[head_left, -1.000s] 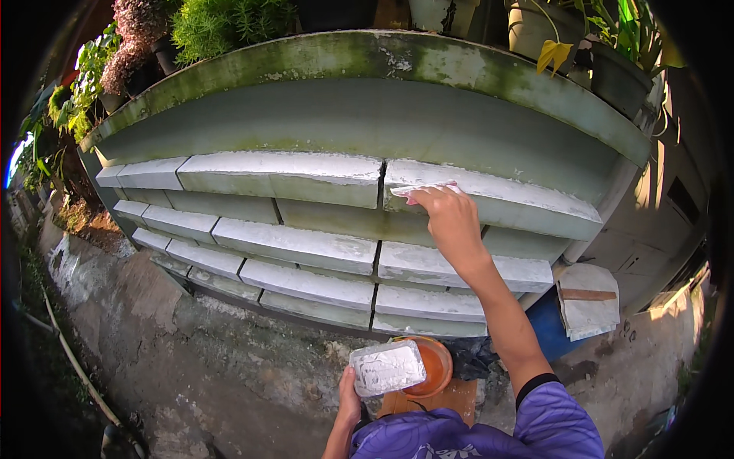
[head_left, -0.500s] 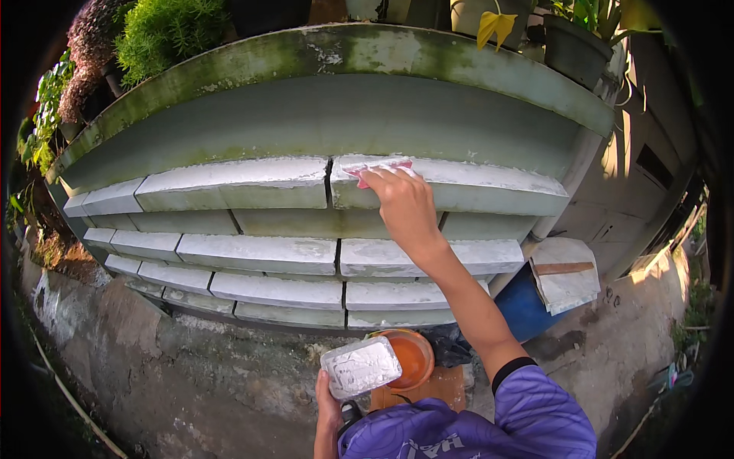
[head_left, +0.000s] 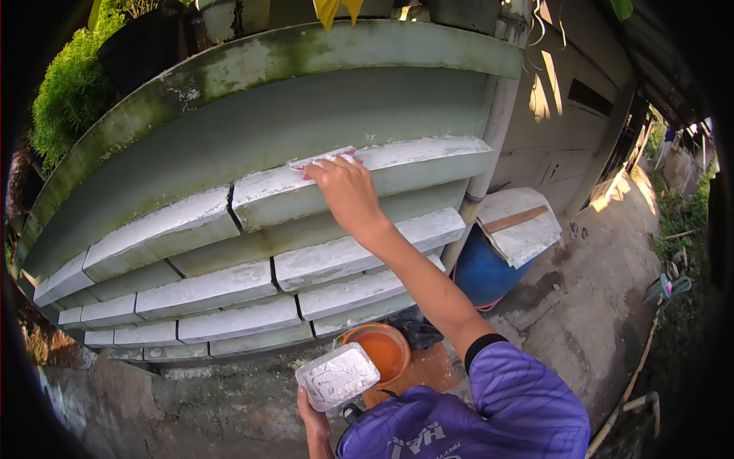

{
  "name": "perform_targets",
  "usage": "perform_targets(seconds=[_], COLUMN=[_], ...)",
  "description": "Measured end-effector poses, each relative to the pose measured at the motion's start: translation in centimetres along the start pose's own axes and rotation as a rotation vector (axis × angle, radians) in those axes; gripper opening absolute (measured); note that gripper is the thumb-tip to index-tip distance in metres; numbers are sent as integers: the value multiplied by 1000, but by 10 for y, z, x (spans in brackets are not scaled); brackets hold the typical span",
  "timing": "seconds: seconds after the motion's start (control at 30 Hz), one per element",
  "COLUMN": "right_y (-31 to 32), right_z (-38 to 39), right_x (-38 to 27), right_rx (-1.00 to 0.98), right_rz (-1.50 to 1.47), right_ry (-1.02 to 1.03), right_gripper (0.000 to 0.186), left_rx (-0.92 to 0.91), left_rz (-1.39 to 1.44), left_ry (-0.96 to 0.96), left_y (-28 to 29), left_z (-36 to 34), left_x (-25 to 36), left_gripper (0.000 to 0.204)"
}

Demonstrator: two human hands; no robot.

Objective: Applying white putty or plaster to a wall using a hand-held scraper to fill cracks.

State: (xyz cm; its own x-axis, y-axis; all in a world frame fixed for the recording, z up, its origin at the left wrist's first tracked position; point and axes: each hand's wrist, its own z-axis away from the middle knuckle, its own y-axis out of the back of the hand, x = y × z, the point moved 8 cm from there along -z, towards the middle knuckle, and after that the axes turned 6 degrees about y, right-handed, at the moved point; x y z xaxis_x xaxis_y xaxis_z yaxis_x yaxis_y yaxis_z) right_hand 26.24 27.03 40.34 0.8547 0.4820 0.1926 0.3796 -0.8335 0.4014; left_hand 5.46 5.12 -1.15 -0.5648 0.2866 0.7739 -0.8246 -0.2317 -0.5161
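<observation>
My right hand is closed round a pink scraper smeared with white paste. Its edge rests on the white-coated top of the upper wall ledge, a little right of a dark gap between two blocks. Low down in front of me, my left hand grips the near side of a shallow rectangular tray. White paste coats the tray's inside. Below the upper ledge, more stepped ledges carry a white coat on their tops, while the faces stay greenish grey.
Beside the tray stands an orange bucket on a brown board, with a black plastic bag behind it. A covered blue barrel stands right of the wall, near a vertical pipe. Potted plants line the top.
The view has turned rightward, showing more of the side passage. My right hand and the scraper have stayed on the upper ledge; my left hand still holds the tray.
</observation>
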Motion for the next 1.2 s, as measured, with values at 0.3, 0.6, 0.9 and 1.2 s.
perform_targets(seconds=[0.3, 0.6, 0.9, 1.2], right_y=[41, 64, 98, 108], right_z=[43, 92, 102, 102], right_x=[31, 139, 195, 172], right_rx=[-279, -236, -100, -245], right_rz=[-101, 99, 119, 78], right_ry=[-33, -150, -200, -180], right_gripper=[24, 32, 39, 30], left_rx=[-46, -95, -35, 53], left_rz=[-28, -35, -37, 77], left_ry=[34, 62, 78, 85], left_y=[-14, -44, -60, -65], left_z=[-4, -7, -5, 2], left_x=[-16, -26, -36, -48], left_gripper=[64, 62, 60, 61])
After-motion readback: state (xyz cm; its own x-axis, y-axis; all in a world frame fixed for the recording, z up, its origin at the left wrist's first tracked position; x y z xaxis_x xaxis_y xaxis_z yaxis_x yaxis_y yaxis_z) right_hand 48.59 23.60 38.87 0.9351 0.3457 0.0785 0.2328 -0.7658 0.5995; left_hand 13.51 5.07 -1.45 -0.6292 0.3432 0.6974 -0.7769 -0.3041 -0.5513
